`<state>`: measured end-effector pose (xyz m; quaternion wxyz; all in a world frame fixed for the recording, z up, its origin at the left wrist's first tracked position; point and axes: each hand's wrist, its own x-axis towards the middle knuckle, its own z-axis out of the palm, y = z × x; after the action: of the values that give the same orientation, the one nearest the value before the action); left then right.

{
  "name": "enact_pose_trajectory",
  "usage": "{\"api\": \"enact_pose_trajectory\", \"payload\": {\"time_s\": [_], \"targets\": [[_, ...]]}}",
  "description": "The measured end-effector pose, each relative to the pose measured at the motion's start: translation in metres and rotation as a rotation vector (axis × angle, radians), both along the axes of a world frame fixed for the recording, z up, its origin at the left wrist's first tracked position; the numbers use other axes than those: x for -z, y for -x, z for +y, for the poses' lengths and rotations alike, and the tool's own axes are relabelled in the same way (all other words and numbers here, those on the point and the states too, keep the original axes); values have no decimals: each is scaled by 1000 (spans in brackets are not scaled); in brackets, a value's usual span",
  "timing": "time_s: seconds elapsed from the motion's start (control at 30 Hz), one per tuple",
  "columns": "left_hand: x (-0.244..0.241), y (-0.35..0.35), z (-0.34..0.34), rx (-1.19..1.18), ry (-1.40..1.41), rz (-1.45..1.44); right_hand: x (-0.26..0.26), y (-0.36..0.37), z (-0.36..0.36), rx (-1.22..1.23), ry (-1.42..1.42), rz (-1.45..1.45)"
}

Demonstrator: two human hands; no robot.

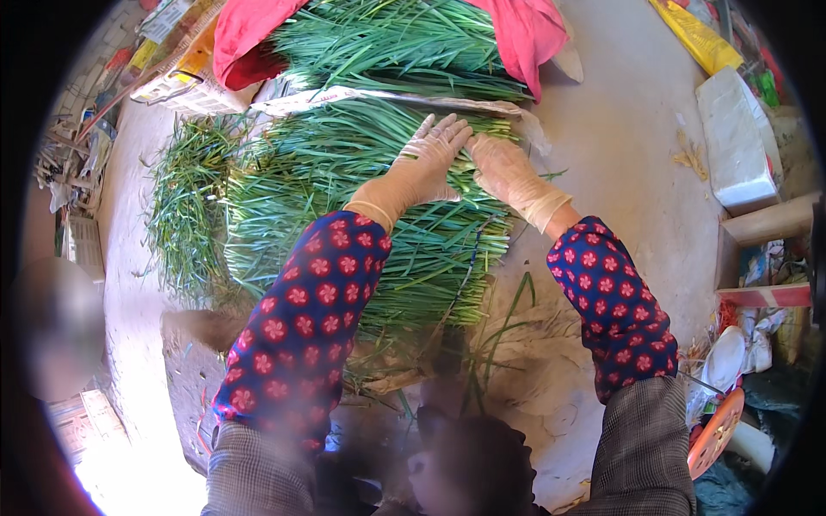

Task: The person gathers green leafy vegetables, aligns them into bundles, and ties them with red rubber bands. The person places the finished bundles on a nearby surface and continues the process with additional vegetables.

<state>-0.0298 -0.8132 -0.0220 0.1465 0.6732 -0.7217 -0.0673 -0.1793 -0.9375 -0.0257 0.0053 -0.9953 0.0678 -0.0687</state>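
Observation:
A wide pile of garlic chives (361, 148) lies on the floor before me, with most pale stem ends toward the right. My left hand (429, 161), in a thin translucent glove, rests flat on the leaves with its fingers stretched out and the thumb apart. Close beside it, my right hand (506, 171), gloved too, is at the stem ends with its fingers curled; its palm is hidden, so whether stems are in it cannot be told. A dark cord (474, 251) lies across the nearer stems. Behind both hands, a whitish plastic strip (387, 97) crosses the pile.
Red cloth (516, 39) wraps more chives at the back. Loose, messy leaves (190, 219) are heaped at the left. A plastic crate (200, 90) stands back left. Along the right are a white foam box (735, 135) and an orange stool (716, 432).

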Motion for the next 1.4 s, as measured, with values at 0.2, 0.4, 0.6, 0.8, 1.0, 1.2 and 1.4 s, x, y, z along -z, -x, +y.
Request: {"api": "enact_pose_trajectory", "payload": {"time_s": [0.2, 0.4, 0.6, 0.8, 1.0, 1.2, 1.4], "targets": [[8, -9, -20, -8, -72, 265, -17, 0, 21, 117, -406, -128], [16, -37, -14, -219, 123, 564, -26, 31, -29, 395, -811, -429], [12, -35, -6, -210, 201, 542, -7, 0, 11, 397, -933, -194], [-2, -30, -7, -217, -33, 625, -5, -21, 3, 348, -1036, -374], [9, -40, -11, -47, 211, 621, -32, -47, 12, 76, -1053, -326], [21, -39, -2, -286, 227, 630, -9, -61, 21, 312, -1507, -869], [-2, -57, 12, -479, 335, 1068, 68, -49, 55, 354, -46, -263]]}}
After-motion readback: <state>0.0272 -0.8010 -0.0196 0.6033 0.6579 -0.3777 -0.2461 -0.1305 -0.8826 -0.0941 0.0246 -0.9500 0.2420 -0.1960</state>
